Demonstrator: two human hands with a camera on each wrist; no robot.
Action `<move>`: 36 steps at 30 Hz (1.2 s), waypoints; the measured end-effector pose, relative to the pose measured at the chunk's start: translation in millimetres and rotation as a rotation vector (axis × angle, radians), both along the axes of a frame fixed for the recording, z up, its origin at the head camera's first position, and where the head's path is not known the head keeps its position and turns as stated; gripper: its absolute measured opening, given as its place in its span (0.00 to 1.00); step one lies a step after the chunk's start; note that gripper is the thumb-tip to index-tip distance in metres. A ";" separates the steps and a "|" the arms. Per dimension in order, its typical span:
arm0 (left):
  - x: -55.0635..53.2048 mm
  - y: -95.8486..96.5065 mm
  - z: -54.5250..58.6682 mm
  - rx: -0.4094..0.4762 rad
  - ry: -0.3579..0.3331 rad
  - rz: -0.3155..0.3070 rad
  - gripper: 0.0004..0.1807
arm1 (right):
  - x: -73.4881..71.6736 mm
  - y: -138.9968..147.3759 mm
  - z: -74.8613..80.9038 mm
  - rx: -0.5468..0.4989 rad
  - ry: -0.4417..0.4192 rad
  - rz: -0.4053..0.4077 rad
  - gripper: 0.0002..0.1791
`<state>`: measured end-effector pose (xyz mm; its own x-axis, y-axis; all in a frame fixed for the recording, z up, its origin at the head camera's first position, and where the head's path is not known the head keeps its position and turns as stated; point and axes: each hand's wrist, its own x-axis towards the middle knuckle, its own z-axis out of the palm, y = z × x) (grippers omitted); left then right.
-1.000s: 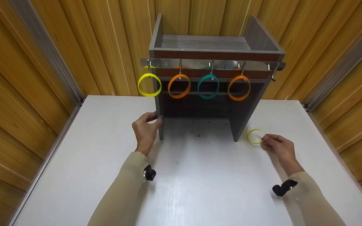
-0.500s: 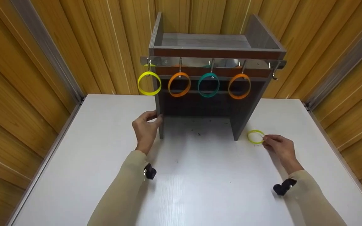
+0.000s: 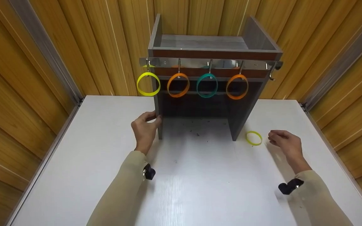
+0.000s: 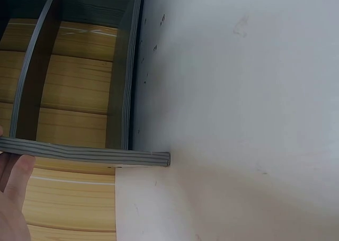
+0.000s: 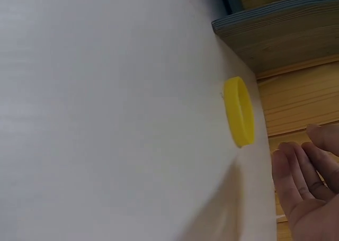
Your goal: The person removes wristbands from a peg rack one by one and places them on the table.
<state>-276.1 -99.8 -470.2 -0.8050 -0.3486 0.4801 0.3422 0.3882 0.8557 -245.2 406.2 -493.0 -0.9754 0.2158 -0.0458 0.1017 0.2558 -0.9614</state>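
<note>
My left hand (image 3: 145,130) grips the front edge of the left side panel of a grey wooden shelf (image 3: 245,110), thumb on the inner face. In the left wrist view that panel (image 4: 95,152) runs between the thumb and fingers (image 4: 20,172). A yellow ring (image 3: 247,138) lies on the white table, just right of the shelf's right panel. My right hand (image 3: 287,144) is a short way right of this ring, holding nothing. In the right wrist view, its fingers are loosely bent and apart from the yellow ring (image 5: 231,111).
Across the shelf front runs a metal hook rail (image 3: 193,62). From it hang a yellow ring (image 3: 149,94), an orange ring (image 3: 178,95), a teal ring (image 3: 206,96) and another orange ring (image 3: 237,97). The rightmost hook (image 3: 271,75) holds no ring. Wood-panelled walls (image 3: 105,47) enclose the table (image 3: 200,188).
My right hand has let go of the yellow ring and moved away to the right, and the ring now lies flat on the table. My left hand still grips the panel.
</note>
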 end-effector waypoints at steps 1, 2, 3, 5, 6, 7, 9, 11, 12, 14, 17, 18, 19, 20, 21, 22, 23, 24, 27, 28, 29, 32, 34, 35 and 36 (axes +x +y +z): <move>-0.1 0.0 -0.2 0.001 -0.002 -0.002 0.08 | 1.3 0.4 4.5 -0.032 0.020 0.005 0.24; 0.1 0.0 0.0 0.001 -0.003 -0.002 0.08 | 2.2 0.3 9.2 -0.067 0.044 0.008 0.23; 0.2 0.0 0.3 0.000 -0.005 -0.001 0.08 | 3.2 -0.2 14.7 -0.090 0.060 0.011 0.21; 0.5 0.1 0.9 0.000 -0.009 0.001 0.09 | 5.5 -1.7 25.9 -0.126 0.085 0.014 0.18; 0.5 0.1 1.1 0.000 -0.011 0.002 0.09 | 6.7 -3.1 31.8 -0.134 0.097 0.015 0.17; 0.5 -0.1 1.6 0.002 -0.012 0.004 0.09 | 7.2 -5.0 38.1 -0.139 0.108 0.016 0.16; 0.3 -0.5 2.0 0.002 -0.012 0.008 0.09 | 8.7 -9.0 49.7 -0.143 0.124 0.021 0.16; 0.1 -0.5 1.9 0.003 -0.012 0.008 0.09 | 10.8 -13.7 59.8 -0.149 0.140 0.026 0.17; -0.1 -0.3 1.5 0.004 -0.013 0.006 0.09 | 11.9 -16.0 64.2 -0.154 0.150 0.029 0.18; 0.0 0.1 0.6 0.003 -0.018 0.001 0.09 | 14.2 -20.9 71.6 -0.162 0.173 0.037 0.18; 0.3 0.7 -0.8 0.002 -0.027 -0.003 0.09 | 16.5 -28.4 80.9 -0.174 0.208 0.058 0.17; 0.5 0.8 -1.1 0.004 -0.028 -0.005 0.09 | 16.9 -31.0 83.8 -0.179 0.222 0.067 0.17; 0.6 0.7 -1.3 0.006 -0.028 -0.007 0.09 | 17.3 -33.8 86.8 -0.184 0.236 0.076 0.18; 0.8 0.6 -1.2 0.008 -0.026 -0.008 0.09 | 17.5 -36.6 89.8 -0.191 0.253 0.086 0.19; 0.8 0.5 -1.2 0.011 -0.024 -0.009 0.09 | 17.9 -39.5 92.8 -0.195 0.268 0.095 0.19; 0.9 0.6 -1.2 0.012 -0.022 -0.010 0.09 | 18.4 -42.3 95.7 -0.200 0.282 0.102 0.20; 1.0 0.6 -1.2 0.014 -0.020 -0.011 0.09 | 19.1 -45.2 98.6 -0.203 0.297 0.108 0.20; 1.0 0.7 -1.2 0.016 -0.021 -0.011 0.09 | 19.9 -48.3 101.6 -0.207 0.311 0.115 0.20; 1.3 1.2 -1.1 0.024 -0.030 -0.009 0.09 | 23.0 -58.0 110.4 -0.212 0.349 0.131 0.19; 1.3 1.3 -1.1 0.027 -0.034 -0.008 0.09 | 23.9 -61.6 113.1 -0.214 0.365 0.137 0.18; 1.3 1.5 -1.0 0.030 -0.039 -0.008 0.09 | 24.8 -65.2 115.6 -0.217 0.382 0.144 0.18; 1.2 2.0 -1.1 0.033 -0.045 -0.006 0.10 | 26.7 -76.3 122.3 -0.221 0.437 0.156 0.18; 0.9 2.1 -1.0 0.027 -0.038 -0.002 0.10 | 27.1 -83.2 126.1 -0.216 0.469 0.160 0.18; 0.7 2.0 -1.0 0.024 -0.033 0.002 0.09 | 27.1 -86.4 128.0 -0.212 0.481 0.162 0.18; 0.6 1.9 -1.0 0.019 -0.027 0.006 0.09 | 27.1 -89.3 129.9 -0.207 0.491 0.164 0.18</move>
<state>-275.5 -97.9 -471.1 -0.8151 -0.3628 0.4517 0.3169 0.3735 0.8718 -218.2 316.9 -363.1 -0.9130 0.0946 0.3969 -0.3958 0.0311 -0.9178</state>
